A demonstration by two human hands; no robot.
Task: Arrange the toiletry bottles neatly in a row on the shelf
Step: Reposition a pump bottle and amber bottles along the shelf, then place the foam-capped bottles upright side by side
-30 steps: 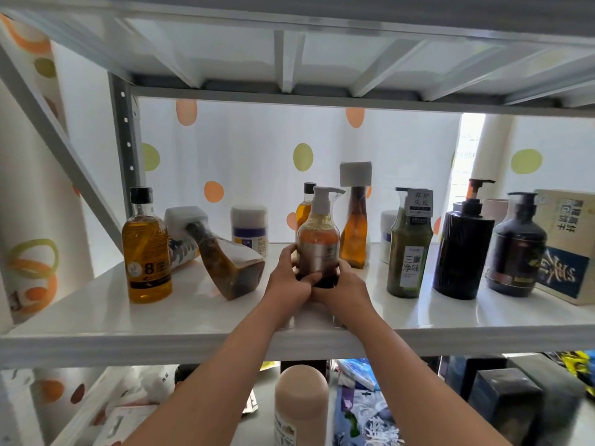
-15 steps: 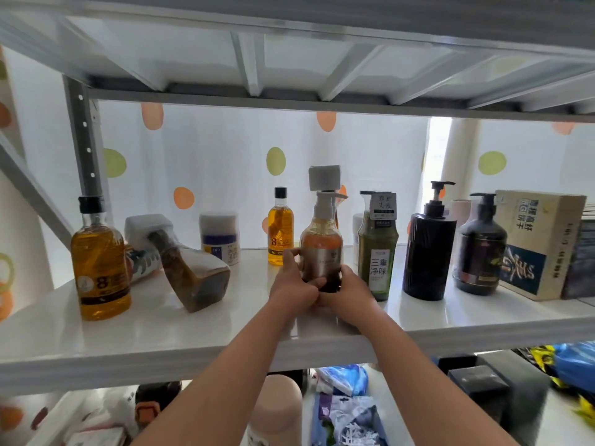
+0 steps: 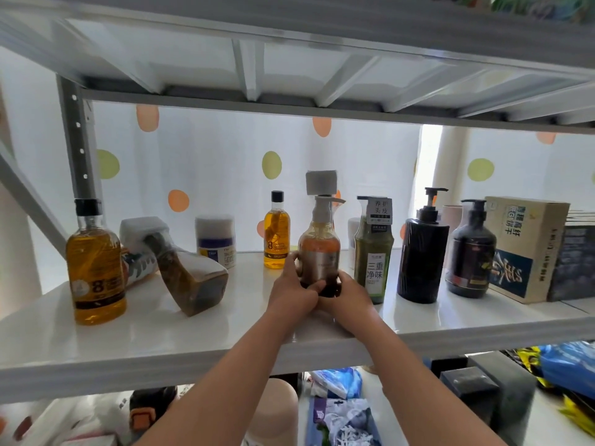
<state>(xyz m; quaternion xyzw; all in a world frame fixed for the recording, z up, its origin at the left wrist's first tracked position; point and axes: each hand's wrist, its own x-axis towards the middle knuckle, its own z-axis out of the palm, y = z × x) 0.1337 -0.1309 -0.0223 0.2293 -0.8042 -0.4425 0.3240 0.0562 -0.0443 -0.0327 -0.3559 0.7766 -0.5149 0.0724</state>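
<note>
Both hands wrap the base of an amber pump bottle [image 3: 319, 244] standing upright on the white shelf [image 3: 161, 329]: my left hand [image 3: 291, 292] on its left side, my right hand [image 3: 346, 294] on its right. To its right stand a green bottle [image 3: 373, 252], a black pump bottle [image 3: 421, 252] and a dark round pump bottle [image 3: 471, 252]. A small amber bottle [image 3: 276, 233] stands behind it. A white-capped bottle [image 3: 321, 183] is mostly hidden behind the held one. At far left stands a large amber bottle [image 3: 95, 268], beside a brown bottle [image 3: 183, 268] lying tipped over.
A white jar [image 3: 215, 239] stands at the back of the shelf. A cardboard box [image 3: 523, 249] and a dark box [image 3: 573, 262] fill the right end. The upper shelf [image 3: 289, 59] hangs low overhead. Below, the lower shelf holds bags, boxes and a beige container [image 3: 273, 416].
The held bottle has moved right toward the green bottle, uncovering the small amber bottle behind it. Both hands keep their grip on its base.
</note>
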